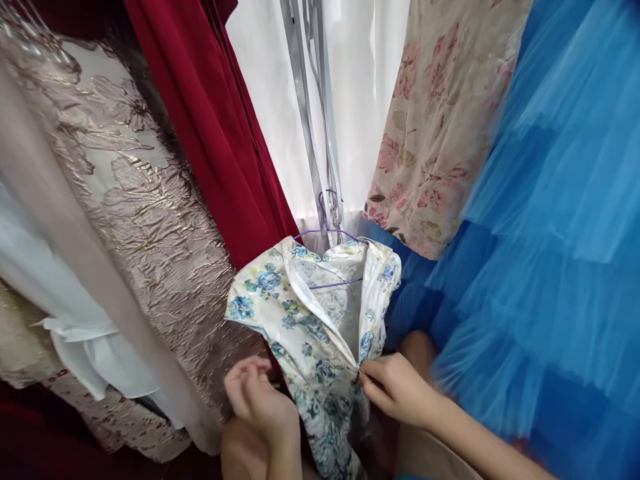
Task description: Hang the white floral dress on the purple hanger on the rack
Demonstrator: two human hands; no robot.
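Observation:
A white floral dress [310, 327] with blue roses and green leaves hangs in front of me on a thin purple wire hanger [325, 223]. Its front gapes in a V from the collar down. At the bottom of that V, my right hand [397, 387] pinches the front edge between thumb and fingers. Whatever small fastening may be under the fingertips is hidden. My left hand [263, 400] is raised just beside the dress's left side, wrist bent and fingers loosely curled, with nothing visible in it. The lower part of the dress hangs between my hands in shadow.
A dark red garment [210, 120] and a pinkish brocade one [145, 193] hang at the left. On the right are a pink-flowered beige garment [425, 147] and a tiered blue tulle dress [540, 267]. Grey metal uprights [305, 100] stand before a white curtain [260, 73].

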